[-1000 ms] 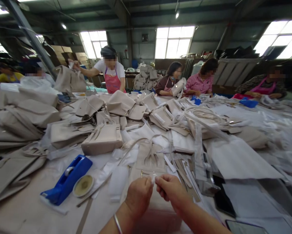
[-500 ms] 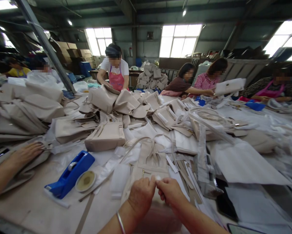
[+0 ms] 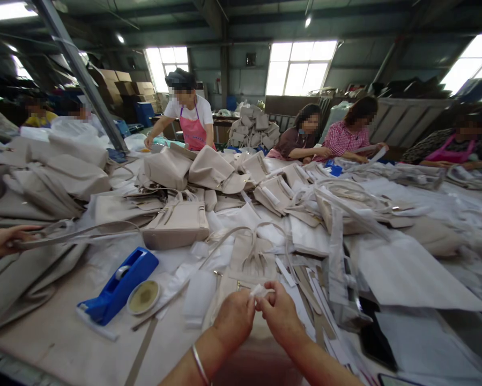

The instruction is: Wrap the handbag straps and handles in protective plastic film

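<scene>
A small crumpled piece of thin white wrapping [image 3: 260, 290] is pinched between my two hands. My left hand [image 3: 235, 316], with a silver bangle at the wrist, has its fingers closed on one side of the piece. My right hand [image 3: 280, 313] grips the other side between thumb and fingers. Just under both hands lies a beige handbag [image 3: 233, 271], with its straps at the far end and a gold zipper pull [image 3: 239, 284] showing. My hands and forearms cover much of its near part.
Left of my hands are a blue tape dispenser [image 3: 120, 284] and a round dish [image 3: 143, 297]. Another person's hand [image 3: 9, 241] holds a strap at the left edge. Beige bags [image 3: 176, 222] pile up ahead. White sheets [image 3: 413, 268] and strips lie right, near a dark phone-like object [image 3: 375, 343].
More of the white piece now shows between my hands, and my right hand has risen slightly. At left, the other person's hand has moved outward and lifted a strap.
</scene>
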Demonstrator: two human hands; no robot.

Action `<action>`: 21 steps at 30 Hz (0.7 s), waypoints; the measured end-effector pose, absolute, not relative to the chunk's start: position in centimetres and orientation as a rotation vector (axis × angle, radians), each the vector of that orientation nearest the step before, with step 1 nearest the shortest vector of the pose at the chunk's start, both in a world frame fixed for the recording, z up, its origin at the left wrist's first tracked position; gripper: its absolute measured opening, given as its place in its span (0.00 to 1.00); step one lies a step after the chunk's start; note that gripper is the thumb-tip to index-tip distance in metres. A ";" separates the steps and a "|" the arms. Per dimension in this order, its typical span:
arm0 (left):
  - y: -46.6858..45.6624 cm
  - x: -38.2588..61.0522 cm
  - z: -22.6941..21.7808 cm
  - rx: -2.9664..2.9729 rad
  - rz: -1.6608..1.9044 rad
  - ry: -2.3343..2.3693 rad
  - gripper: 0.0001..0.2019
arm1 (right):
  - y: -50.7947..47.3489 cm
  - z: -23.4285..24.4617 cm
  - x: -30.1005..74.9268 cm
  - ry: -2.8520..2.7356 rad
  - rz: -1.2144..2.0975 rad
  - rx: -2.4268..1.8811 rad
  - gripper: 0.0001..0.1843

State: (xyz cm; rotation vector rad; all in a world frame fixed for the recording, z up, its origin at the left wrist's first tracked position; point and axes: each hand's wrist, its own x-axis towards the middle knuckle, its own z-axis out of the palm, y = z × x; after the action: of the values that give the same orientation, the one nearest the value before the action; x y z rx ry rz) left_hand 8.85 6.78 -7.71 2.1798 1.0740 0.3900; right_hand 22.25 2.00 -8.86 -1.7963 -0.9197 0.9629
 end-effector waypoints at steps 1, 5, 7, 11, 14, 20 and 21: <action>7.0 8.7 -7.4 2.100 0.396 1.035 0.18 | 2.2 -8.9 22.2 -0.912 0.978 -1.787 0.14; 7.8 8.0 -6.7 1.791 0.413 0.903 0.22 | 3.2 -8.8 22.1 -0.883 1.010 -1.771 0.18; 8.1 7.7 -6.6 1.664 0.434 0.870 0.23 | 3.6 -8.8 22.0 -0.875 1.034 -1.788 0.17; 8.3 7.4 -6.3 1.457 0.505 0.798 0.22 | 4.1 -9.0 21.7 -0.851 1.224 -1.769 0.15; 8.4 7.2 -5.8 1.359 0.510 0.718 0.22 | 4.1 -9.2 21.5 -0.864 1.349 -1.508 0.22; 8.6 6.4 -6.6 1.075 0.528 0.641 0.22 | 4.3 -9.1 22.1 -1.020 1.331 -1.276 0.22; 8.7 6.2 -6.9 1.018 0.523 0.628 0.22 | 4.4 -9.1 22.3 -1.060 1.306 -1.273 0.21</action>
State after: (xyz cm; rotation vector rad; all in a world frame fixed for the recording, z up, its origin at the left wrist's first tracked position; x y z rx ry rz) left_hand 6.23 8.69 -6.92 1.0185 0.6282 0.5230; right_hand 22.30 4.38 -9.08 -1.2734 -1.0601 1.3064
